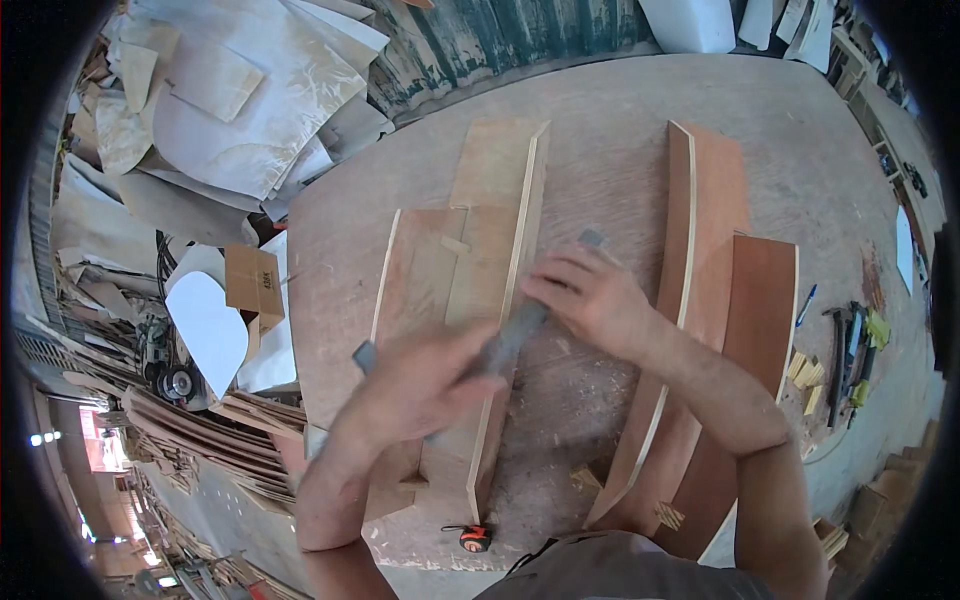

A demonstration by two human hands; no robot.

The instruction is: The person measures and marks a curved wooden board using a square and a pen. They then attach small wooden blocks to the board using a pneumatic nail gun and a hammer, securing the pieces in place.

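A grey tool (pixel 522 326) lies under the right hand (pixel 592 294), curled round it, beside the left hand (pixel 415 388), whose grip blur hides.

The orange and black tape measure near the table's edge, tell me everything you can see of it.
The small orange and black tape measure has a compact, rounded case that looks like plastic. A thin dark strap-like strip reaches out to its left. It rests on the worn, brownish tabletop, close to the person, by the near end of a long, pale-edged wooden board; whether they touch is hard to tell. The bare left hand and bare right hand are clear of it.
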